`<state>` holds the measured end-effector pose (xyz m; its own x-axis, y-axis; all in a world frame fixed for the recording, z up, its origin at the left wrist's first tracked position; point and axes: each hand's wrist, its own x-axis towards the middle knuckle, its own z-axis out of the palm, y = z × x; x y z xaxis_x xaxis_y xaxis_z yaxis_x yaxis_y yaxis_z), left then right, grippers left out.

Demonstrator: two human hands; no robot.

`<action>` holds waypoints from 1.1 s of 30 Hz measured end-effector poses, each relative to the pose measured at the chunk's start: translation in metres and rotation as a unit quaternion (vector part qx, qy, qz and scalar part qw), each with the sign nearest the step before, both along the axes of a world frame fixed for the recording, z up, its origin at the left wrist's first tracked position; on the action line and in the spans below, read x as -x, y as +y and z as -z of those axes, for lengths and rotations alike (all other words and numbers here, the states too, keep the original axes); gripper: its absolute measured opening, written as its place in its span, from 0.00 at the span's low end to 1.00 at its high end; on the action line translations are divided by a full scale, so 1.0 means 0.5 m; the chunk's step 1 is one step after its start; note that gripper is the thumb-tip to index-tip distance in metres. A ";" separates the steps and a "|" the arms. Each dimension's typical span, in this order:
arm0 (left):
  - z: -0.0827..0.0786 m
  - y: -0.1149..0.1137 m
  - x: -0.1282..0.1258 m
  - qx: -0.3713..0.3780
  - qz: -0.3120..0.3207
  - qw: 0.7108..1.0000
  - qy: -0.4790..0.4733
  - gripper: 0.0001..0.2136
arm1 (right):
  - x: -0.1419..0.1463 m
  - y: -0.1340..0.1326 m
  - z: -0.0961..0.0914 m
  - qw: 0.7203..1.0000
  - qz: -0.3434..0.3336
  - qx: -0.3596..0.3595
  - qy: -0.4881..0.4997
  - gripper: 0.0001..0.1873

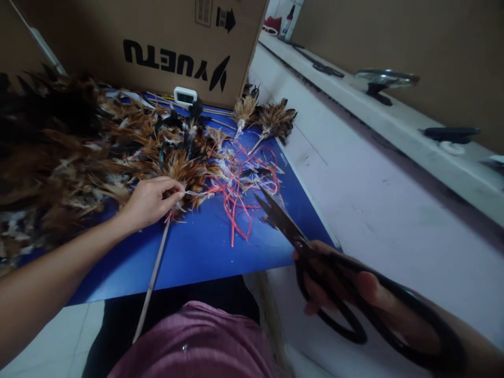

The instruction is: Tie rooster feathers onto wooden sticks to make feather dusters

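My left hand (151, 202) pinches a pale strip at the base of a brown feather bundle (185, 173) tied on a thin wooden stick (151, 281), which slants down off the blue board (205, 247). My right hand (354, 296) grips large black-handled scissors (283, 220); the blades look closed and point up-left toward a tangle of red and white string scraps (240, 191). The scissor tips sit just right of the scraps, apart from the left hand.
A big heap of brown and black feathers (51, 152) covers the left of the board. Two small finished feather bundles (263, 118) lie at the back by a cardboard box (157, 42). A small white timer (185, 95) stands against the box. A pale table (374, 199) lies right.
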<state>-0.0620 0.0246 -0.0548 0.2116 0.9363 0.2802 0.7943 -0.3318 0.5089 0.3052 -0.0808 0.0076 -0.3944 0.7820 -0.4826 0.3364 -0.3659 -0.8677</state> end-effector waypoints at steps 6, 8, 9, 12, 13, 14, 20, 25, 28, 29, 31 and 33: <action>-0.002 -0.002 0.000 0.000 -0.006 1.000 -0.018 0.12 | 0.100 0.022 0.041 0.972 -0.059 0.151 0.169 0.31; -0.003 -0.002 0.001 0.005 -0.007 1.000 -0.021 0.12 | 0.134 0.035 0.046 0.970 -0.040 0.179 0.162 0.32; -0.003 -0.002 0.002 0.008 -0.006 1.000 -0.021 0.12 | 0.150 0.043 0.047 0.968 -0.035 0.190 0.160 0.34; -0.002 -0.003 0.004 0.012 -0.004 1.000 -0.021 0.12 | 0.185 0.061 0.051 0.965 -0.016 0.216 0.150 0.38; -0.002 -0.002 0.005 0.011 -0.003 1.000 -0.021 0.12 | 0.192 0.065 0.053 0.963 -0.008 0.223 0.150 0.38; -0.002 -0.002 0.005 0.011 -0.002 1.000 -0.022 0.12 | 0.197 0.068 0.056 0.962 -0.001 0.227 0.150 0.39; -0.004 0.000 0.004 0.009 -0.001 0.999 -0.031 0.12 | 0.206 0.074 0.082 0.956 0.032 0.235 0.171 0.37; -0.001 -0.001 0.005 0.001 0.006 0.999 -0.033 0.12 | 0.218 0.080 0.091 0.946 0.044 0.257 0.193 0.36; 0.001 0.000 0.006 -0.002 0.008 0.999 -0.033 0.11 | 0.227 0.081 0.095 0.943 0.049 0.259 0.204 0.37; 0.001 0.000 0.006 -0.003 0.008 0.999 -0.033 0.11 | 0.229 0.081 0.097 0.942 0.051 0.256 0.210 0.37; 0.002 0.001 0.007 -0.004 0.009 0.999 -0.031 0.11 | 0.231 0.079 0.101 0.940 0.056 0.250 0.226 0.37; 0.002 0.001 0.007 -0.005 0.010 1.000 -0.029 0.10 | 0.230 0.075 0.103 0.938 0.059 0.241 0.242 0.38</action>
